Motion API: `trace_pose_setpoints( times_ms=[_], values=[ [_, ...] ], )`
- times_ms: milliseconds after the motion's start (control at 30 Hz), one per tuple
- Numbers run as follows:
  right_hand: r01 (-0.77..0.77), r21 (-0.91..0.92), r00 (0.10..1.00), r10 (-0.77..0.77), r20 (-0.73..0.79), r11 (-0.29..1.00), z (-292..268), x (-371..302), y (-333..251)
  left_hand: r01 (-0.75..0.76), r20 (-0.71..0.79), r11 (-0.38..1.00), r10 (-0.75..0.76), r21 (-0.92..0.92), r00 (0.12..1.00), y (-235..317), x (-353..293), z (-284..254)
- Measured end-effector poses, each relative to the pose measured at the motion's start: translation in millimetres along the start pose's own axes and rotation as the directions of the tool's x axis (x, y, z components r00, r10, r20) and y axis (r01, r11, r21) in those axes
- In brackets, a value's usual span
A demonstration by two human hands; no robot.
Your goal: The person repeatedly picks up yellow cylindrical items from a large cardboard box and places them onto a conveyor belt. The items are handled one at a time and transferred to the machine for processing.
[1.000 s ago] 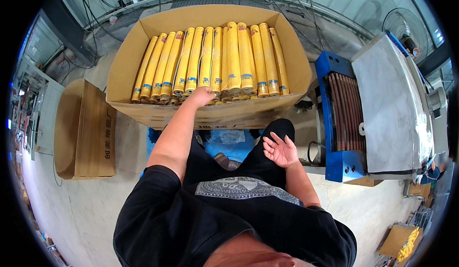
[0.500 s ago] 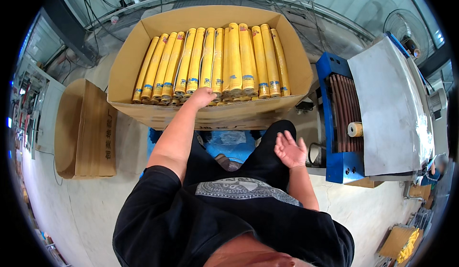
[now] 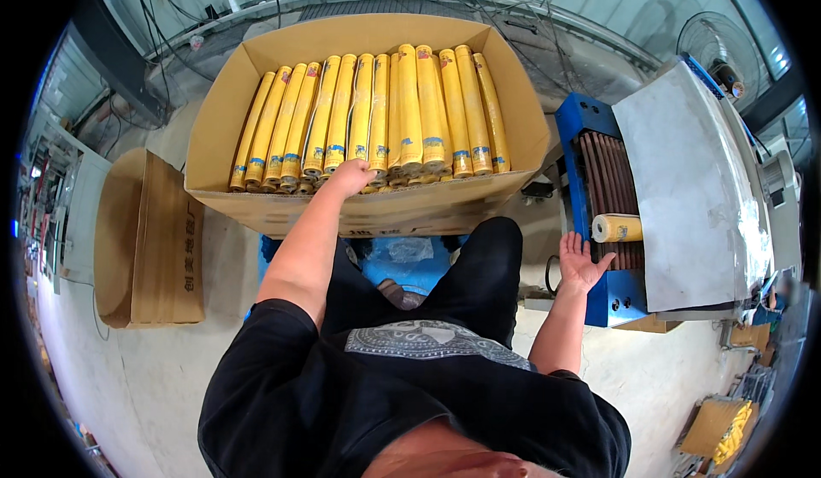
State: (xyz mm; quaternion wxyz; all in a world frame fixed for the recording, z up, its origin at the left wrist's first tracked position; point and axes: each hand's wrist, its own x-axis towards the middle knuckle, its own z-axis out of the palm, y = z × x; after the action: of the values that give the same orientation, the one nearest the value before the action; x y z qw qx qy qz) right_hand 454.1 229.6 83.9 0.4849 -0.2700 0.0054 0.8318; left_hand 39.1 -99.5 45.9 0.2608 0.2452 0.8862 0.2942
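Across brown rollers (image 3: 612,179), a yellow roll (image 3: 619,228), pale-ended, right hand (image 3: 581,263) spread just beside, left hand (image 3: 351,177) curled at the carton (image 3: 256,208), grip unclear.

Got dark lettering (image 3: 190,247) on the smaller carton (image 3: 154,264) left of my left hand (image 3: 351,177), more just below it on the big box (image 3: 410,207); roll labels (image 3: 409,143) are too tiny.

1. Up ahead, I'm facing a pale ribbed wall (image 3: 599,3) stretching right across, and black cables (image 3: 152,29) are trailing down toward the left.
2. Over on my left, a dark pillar (image 3: 115,63) is rising.
3. Far right, a wire-caged fan (image 3: 721,59) is standing!
4. Below me, pale floor (image 3: 171,384) is spreading wide, cool light (image 3: 64,371) washing its left side.
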Motion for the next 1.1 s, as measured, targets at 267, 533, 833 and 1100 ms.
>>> trace_pose_setpoints(
  times_ms=[267,533,833,1100],
  values=[
    [0.067,0.019,0.954,-0.070,0.292,0.998,6,44,-7,0.010,-0.012,0.998,-0.010,0.058,1.000,14,-10,-7],
    [-0.386,-0.276,0.869,0.447,0.211,0.880,12,-62,128,-0.280,-0.139,0.924,0.250,-0.262,0.958,116,-64,24],
    [-0.333,-0.843,0.424,0.866,0.266,0.422,1,-131,204,-0.084,0.071,0.788,0.160,-0.610,0.985,149,-135,50],
    [-0.057,-0.972,0.296,0.933,0.203,0.230,14,-110,193,0.037,-0.057,0.652,-0.123,-0.758,0.991,143,-53,-56]
  ],
)
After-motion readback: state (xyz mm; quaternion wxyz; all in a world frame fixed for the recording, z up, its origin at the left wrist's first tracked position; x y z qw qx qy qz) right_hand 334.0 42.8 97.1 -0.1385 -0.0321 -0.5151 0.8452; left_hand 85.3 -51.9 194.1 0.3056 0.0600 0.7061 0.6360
